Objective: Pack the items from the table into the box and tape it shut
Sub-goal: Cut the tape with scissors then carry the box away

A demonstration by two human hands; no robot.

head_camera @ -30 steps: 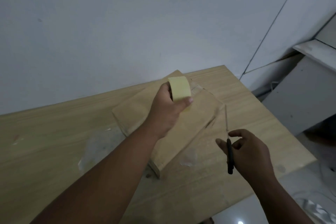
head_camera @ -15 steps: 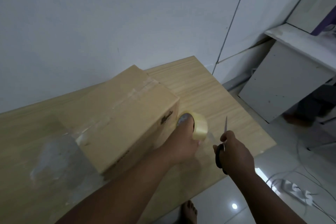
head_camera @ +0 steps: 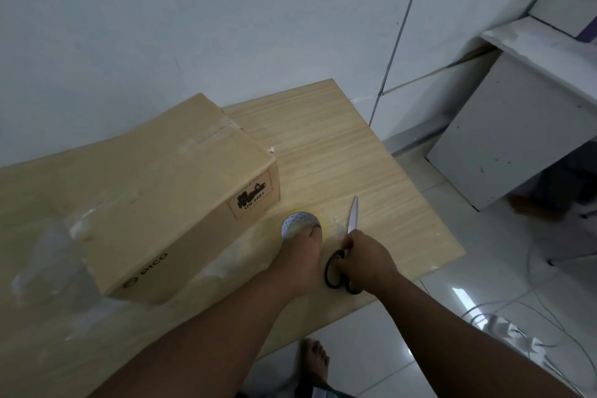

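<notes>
A closed cardboard box [head_camera: 168, 184] lies on the wooden table [head_camera: 339, 165], with clear tape along its top seam and a loose tape end hanging off its left side. My left hand [head_camera: 298, 262] holds a roll of clear tape [head_camera: 298, 221] down on the table just right of the box; my fingers reach into the roll's core. My right hand [head_camera: 366, 260] grips the black handles of a pair of scissors [head_camera: 344, 255], whose blades lie closed, pointing away from me beside the roll.
The table's right edge runs close to my right hand, with tiled floor beyond. A white cabinet [head_camera: 504, 139] stands at the right. Cables and a power strip [head_camera: 504, 329] lie on the floor. A bare foot [head_camera: 315, 362] shows under the table edge.
My left hand has brought the tape roll down from above the box onto the table at its right. My right hand has lowered the scissors onto the table beside it.
</notes>
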